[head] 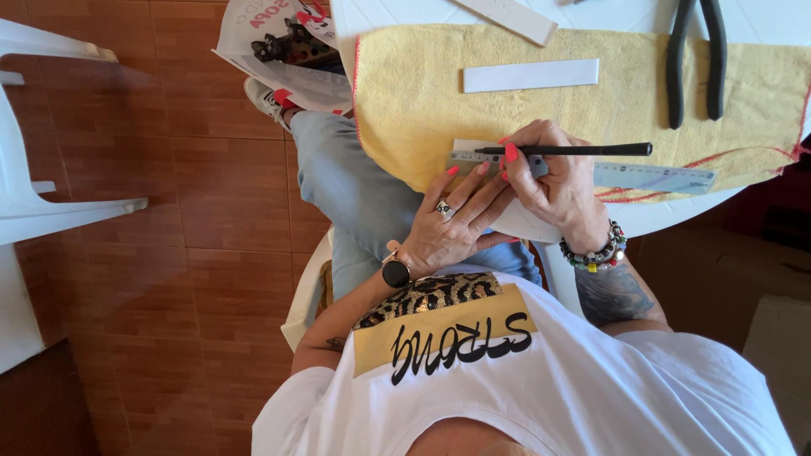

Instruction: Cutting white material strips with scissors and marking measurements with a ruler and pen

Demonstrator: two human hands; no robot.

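My left hand, with a ring and a black wristwatch, presses its fingertips on the left end of a grey ruler. The ruler lies across a white sheet at the near edge of a yellow towel. My right hand, with a bead bracelet, is closed around a thin black pen-like tool. The tool lies level along the ruler, its tip pointing left just above my left fingertips. Both hands hide most of the sheet.
The towel covers a white table. On it lie a white strip and black pliers; another white strip sits further back. A magazine and a white plastic chair stand left over the tiled floor.
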